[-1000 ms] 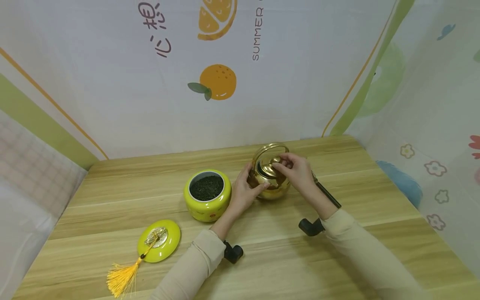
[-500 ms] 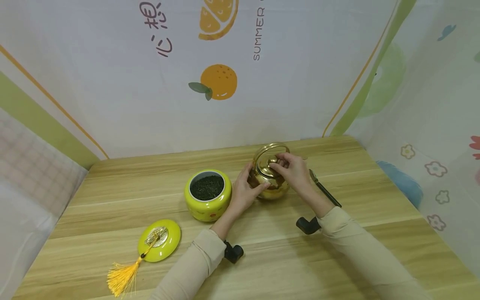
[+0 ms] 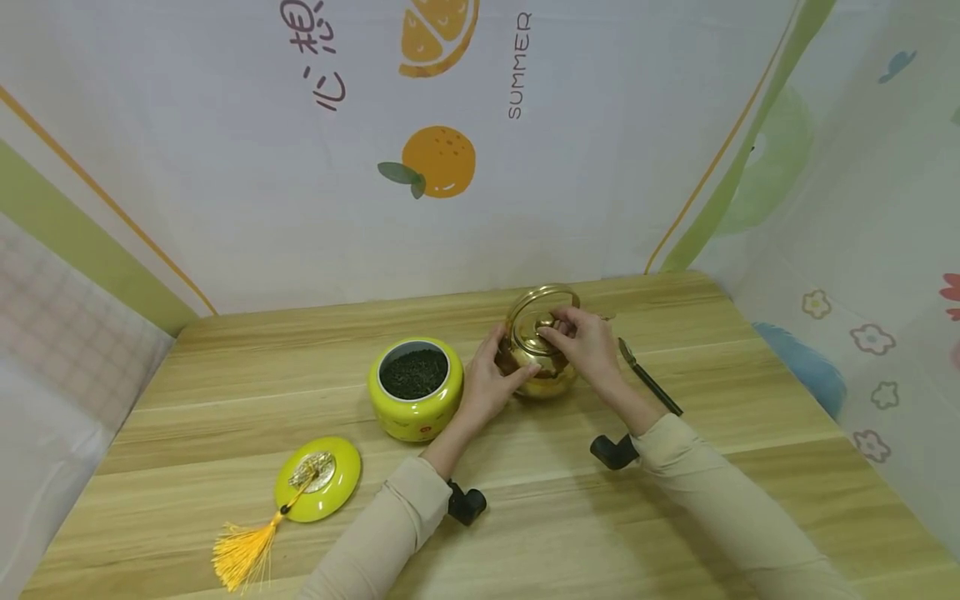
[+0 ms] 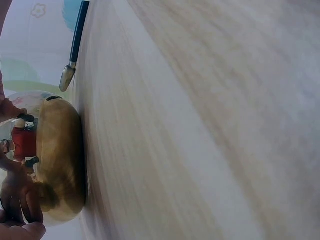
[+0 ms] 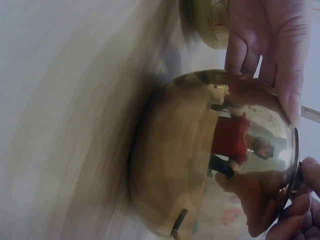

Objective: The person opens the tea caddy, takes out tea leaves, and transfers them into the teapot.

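Observation:
A shiny gold teapot (image 3: 551,387) with an arched handle (image 3: 542,292) stands on the wooden table. My left hand (image 3: 489,382) grips its left side, thumb across the front of the body. Between thumb and fingers, my right hand (image 3: 588,346) pinches the knob of the teapot lid (image 3: 529,337), which lies over the opening. In the right wrist view, the left hand (image 5: 270,45) bears on the rounded body (image 5: 170,160), and the right fingers (image 5: 295,215) are at the lid's edge. Left of the pot sits a yellow-green jar (image 3: 408,421) holding dark loose tea leaves (image 3: 415,373).
The jar's lid (image 3: 341,483), with a gold ornament and yellow tassel (image 3: 246,552), lies at the front left. A dark-handled spoon (image 3: 654,385) rests right of the teapot. Printed cloth (image 3: 585,200) hangs behind the wooden table (image 3: 525,533).
The teapot lid, tilted with a dark gap at its left one second ago, has moved left and down and now lies flat over the opening. The left hand has stayed in place.

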The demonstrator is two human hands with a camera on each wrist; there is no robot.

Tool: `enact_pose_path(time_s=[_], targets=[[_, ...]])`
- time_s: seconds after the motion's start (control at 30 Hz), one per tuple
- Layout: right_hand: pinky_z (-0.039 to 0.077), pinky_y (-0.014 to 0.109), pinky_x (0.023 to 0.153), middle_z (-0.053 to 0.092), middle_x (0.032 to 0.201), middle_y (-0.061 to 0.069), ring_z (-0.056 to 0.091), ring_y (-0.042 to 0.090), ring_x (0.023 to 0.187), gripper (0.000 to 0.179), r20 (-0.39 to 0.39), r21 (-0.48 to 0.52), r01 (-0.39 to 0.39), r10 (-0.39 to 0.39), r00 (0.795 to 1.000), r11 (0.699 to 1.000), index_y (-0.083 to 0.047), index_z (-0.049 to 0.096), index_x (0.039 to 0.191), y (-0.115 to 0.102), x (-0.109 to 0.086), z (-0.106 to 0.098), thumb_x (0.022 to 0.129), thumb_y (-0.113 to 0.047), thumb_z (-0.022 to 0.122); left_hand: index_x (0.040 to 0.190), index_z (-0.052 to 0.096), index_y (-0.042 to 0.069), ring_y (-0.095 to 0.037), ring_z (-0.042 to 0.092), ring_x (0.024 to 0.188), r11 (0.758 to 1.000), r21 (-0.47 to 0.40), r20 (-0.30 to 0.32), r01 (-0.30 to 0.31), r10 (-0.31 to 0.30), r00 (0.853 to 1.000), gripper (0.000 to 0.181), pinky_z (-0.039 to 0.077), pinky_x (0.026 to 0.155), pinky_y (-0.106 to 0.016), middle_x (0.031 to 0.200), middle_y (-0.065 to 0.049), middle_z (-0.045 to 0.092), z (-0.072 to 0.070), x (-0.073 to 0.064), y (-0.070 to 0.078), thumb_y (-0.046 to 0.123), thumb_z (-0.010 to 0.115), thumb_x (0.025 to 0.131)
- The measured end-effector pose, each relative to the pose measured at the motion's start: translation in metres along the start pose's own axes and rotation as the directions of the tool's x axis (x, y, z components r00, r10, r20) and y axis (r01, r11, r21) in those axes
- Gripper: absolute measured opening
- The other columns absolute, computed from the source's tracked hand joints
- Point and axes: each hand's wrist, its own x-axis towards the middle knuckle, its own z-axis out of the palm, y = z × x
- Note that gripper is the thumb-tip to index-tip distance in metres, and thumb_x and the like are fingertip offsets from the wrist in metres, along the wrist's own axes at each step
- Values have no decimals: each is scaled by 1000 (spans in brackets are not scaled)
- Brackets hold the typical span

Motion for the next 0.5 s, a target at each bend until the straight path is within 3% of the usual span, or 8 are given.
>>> enact_pose_path(time_s=[0.23, 0.5], targets=[[40, 17, 50, 65, 69, 12, 54, 16, 58, 26, 7, 1, -30, 30, 1000, 1000, 6, 69, 99, -1, 0, 2, 81, -12, 74, 142, 38, 2, -28, 38, 133, 1000, -16, 5, 0, 0, 1000, 76, 33, 111, -40, 143, -15, 42, 0, 0, 0, 24, 76, 80], [38, 18, 49, 64, 67, 11, 53, 16, 56, 27, 3, -26, 5, -5, 1000, 1000, 7, 68, 100, -1, -2, 2, 80, -11, 74, 142, 37, 2, -27, 37, 135, 1000, -27, 9, 13, -13, 1000, 77, 31, 112, -39, 145, -14, 40, 0, 0, 1, 22, 77, 79]])
